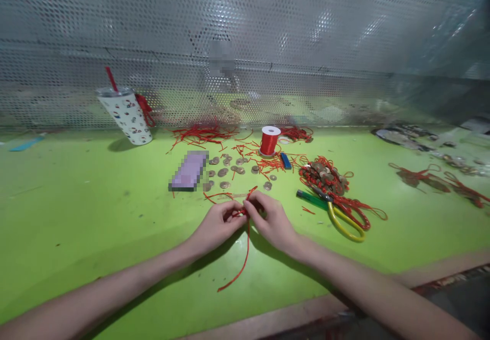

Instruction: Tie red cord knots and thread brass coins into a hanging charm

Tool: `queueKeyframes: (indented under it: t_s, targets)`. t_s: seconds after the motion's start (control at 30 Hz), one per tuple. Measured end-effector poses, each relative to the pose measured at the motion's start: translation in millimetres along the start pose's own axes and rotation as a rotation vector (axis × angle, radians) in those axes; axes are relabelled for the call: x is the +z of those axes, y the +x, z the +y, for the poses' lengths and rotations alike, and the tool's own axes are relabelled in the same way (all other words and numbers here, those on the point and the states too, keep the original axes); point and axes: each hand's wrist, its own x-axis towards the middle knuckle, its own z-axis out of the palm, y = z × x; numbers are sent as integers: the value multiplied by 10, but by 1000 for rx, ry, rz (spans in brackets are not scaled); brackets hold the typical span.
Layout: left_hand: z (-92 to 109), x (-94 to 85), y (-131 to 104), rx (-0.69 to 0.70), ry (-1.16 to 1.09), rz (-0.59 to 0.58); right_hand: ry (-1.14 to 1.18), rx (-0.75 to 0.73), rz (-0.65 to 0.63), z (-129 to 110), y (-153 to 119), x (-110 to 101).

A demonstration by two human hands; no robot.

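My left hand (225,221) and my right hand (269,217) meet above the green table, fingertips pinched together on a red cord (247,248). One end of the cord hangs down in a curve toward me; another bit pokes up beyond my right fingers. Whether a knot or a coin sits between the fingertips is hidden. Just past my hands lie several loose round coins (224,185), dull bronze in colour, some with a hole. To the right of my right hand is a heap of coins tied with red cord (325,174).
Scissors (344,222) with yellow and red handles lie right, beside a green stick-like tool (312,198). Behind are a spool of red thread (270,142), a blue lighter-like object (285,161), red cord scraps (202,134), a blurred purple rectangle (190,170) and a tumbler (128,118). Perforated sheeting (245,49) borders the back.
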Motion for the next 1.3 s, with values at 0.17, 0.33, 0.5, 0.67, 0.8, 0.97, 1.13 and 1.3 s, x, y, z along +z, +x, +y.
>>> queueKeyframes:
  t_s: [0.17, 0.33, 0.5, 0.67, 0.8, 0.97, 1.13, 1.3]
  targets:
    - [38, -3, 2, -36, -40, -12, 27, 21, 20, -32, 6, 2]
    - [30, -7, 4, -71, -8, 14, 85, 33, 28, -11, 27, -27]
    - [52, -9, -20, -73, 39, -22, 115, 47, 34, -2, 49, -40]
    - [62, -4, -49, -53, 91, -105, 151, 81, 9, 2, 70, -37]
    - [51, -2, -66, -43, 104, -129, 216, 111, -15, 1, 75, -61]
    - [84, 0, -70, 15, 82, -132, 273, 137, -35, -13, 66, -74]
    - [63, 2, -57, 39, 29, -65, 331, 148, -81, -7, 51, -42]
    - [48, -20, -48, 45, 3, -24, 390, 227, -213, 2, 54, -79]
